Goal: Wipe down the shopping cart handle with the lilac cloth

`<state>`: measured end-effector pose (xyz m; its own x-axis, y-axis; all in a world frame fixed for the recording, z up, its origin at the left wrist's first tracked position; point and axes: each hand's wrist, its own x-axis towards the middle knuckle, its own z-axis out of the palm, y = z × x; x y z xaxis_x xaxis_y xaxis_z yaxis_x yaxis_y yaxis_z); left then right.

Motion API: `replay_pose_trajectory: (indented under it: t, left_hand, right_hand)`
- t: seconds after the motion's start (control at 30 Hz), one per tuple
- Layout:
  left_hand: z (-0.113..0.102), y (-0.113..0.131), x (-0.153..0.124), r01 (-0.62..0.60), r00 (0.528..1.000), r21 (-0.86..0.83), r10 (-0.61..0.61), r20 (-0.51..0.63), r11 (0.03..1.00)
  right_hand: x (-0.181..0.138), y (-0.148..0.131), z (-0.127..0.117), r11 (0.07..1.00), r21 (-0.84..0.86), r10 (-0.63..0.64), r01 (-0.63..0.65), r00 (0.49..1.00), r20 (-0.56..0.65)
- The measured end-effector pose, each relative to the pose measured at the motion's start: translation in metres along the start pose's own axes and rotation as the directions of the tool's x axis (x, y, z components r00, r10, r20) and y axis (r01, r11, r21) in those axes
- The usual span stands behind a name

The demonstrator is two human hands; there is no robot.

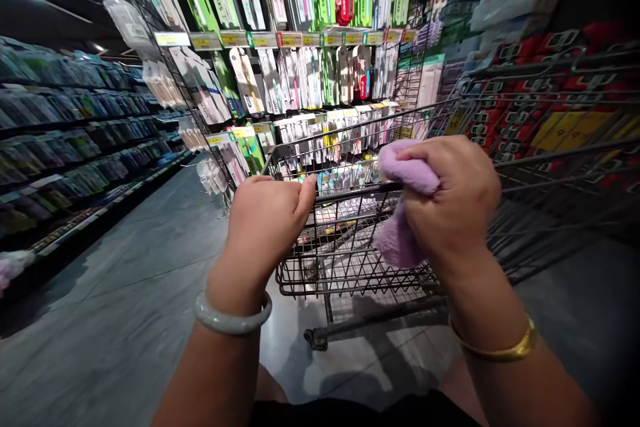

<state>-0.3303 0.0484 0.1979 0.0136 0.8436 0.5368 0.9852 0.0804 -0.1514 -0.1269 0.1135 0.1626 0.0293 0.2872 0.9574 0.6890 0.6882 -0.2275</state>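
Observation:
My left hand [267, 217] is closed round the handle bar of a wire shopping cart [350, 260]. A pale green bangle sits on that wrist. My right hand [453, 203] grips the same bar further right, with a lilac fluffy cloth [403, 213] bunched in its fingers. A gold bracelet is on the right wrist. The cloth hangs partly over the bar and down into the cart. The cart's basket points away from me toward the shelves.
A rack of hanging toothbrush packs [310, 73] stands straight ahead of the cart. Stocked shelves [75, 140] line the left side of the grey floor aisle [125, 293]. Red and yellow boxed goods [560, 93] fill the right.

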Motion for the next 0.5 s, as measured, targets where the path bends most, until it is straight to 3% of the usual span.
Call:
replay_pose_trajectory:
  t: [0.1,0.2,0.27,0.4,0.5]
  left_hand:
    - [0.005,0.001,0.003,0.106,0.991,0.056,-0.110,0.074,0.993]
    - [0.005,0.003,0.003,0.105,0.992,0.086,-0.111,0.061,0.991]
    - [0.004,0.003,0.001,0.092,0.994,0.078,-0.096,0.049,0.993]
    - [0.003,0.007,-0.002,0.064,0.997,0.029,-0.066,0.038,0.998]
    - [0.000,0.014,-0.005,0.046,0.999,0.000,-0.046,0.030,0.999]
  right_hand:
    - [-0.015,-0.026,0.012,0.988,-0.027,-0.154,0.155,0.987,0.035]
    - [-0.021,-0.034,0.017,0.955,0.009,-0.298,0.298,0.953,0.063]
    - [-0.016,-0.024,0.013,0.966,0.040,-0.257,0.255,0.965,0.049]
    - [-0.003,-0.001,0.003,0.996,0.059,-0.059,0.061,0.998,-0.033]
    - [-0.008,-0.013,0.005,0.996,-0.027,-0.089,0.088,0.994,-0.060]
